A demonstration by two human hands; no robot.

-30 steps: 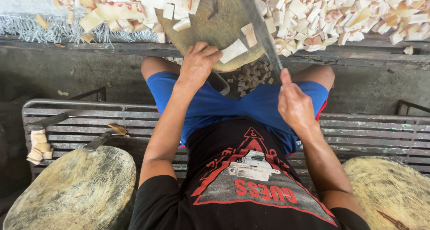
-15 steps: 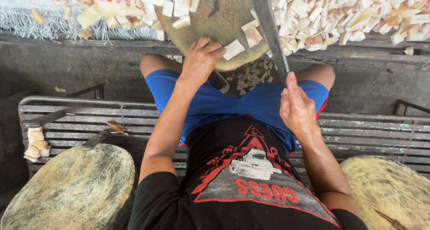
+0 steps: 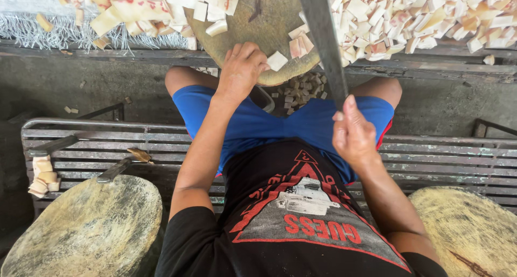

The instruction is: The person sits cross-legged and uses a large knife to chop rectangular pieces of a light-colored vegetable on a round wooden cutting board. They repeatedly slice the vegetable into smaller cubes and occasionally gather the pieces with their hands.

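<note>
Hands at a round chopping block (image 3: 253,23): left hand (image 3: 241,69), now curled on its near edge beside a pale cut piece (image 3: 277,60), right hand (image 3: 353,134) gripping a raised long blade (image 3: 323,40), drawn back since earlier.

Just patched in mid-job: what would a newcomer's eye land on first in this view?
First, the long dark metal blade slanting up from the right hand at centre right, over the round worn wooden chopping block at top centre. Next, the heap of pale cut chips spread along the top, and the left hand resting on the block's near edge beside a pale square piece.
</note>
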